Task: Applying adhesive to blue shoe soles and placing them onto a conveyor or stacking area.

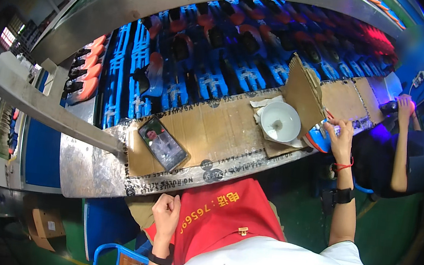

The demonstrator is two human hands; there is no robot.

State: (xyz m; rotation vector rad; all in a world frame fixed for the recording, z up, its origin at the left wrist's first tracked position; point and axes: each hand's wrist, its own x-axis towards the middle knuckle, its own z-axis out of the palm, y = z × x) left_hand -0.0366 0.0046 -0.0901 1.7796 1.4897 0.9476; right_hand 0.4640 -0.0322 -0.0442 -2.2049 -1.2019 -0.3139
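My left hand (166,213) rests over my lap beside the red apron (219,206), its fingers curled in and nothing showing in them. My right hand (341,137) is at the bench's front edge, fingers pinched together. What they hold is too small to make out. Just left of those fingers lies a blue and orange shoe piece (318,140), partly hidden by the hand. A white bowl (282,120) with a little pale stuff at its bottom stands on cardboard, left of an upright cardboard flap (302,85).
A phone (163,144) with a lit screen lies on the cardboard-covered bench (87,170). Beyond it, a rack (212,83) carries rows of blue holders with orange and black shoe pieces. A slanting metal bar (43,97) crosses at left. Another person's hand (406,106) works at right.
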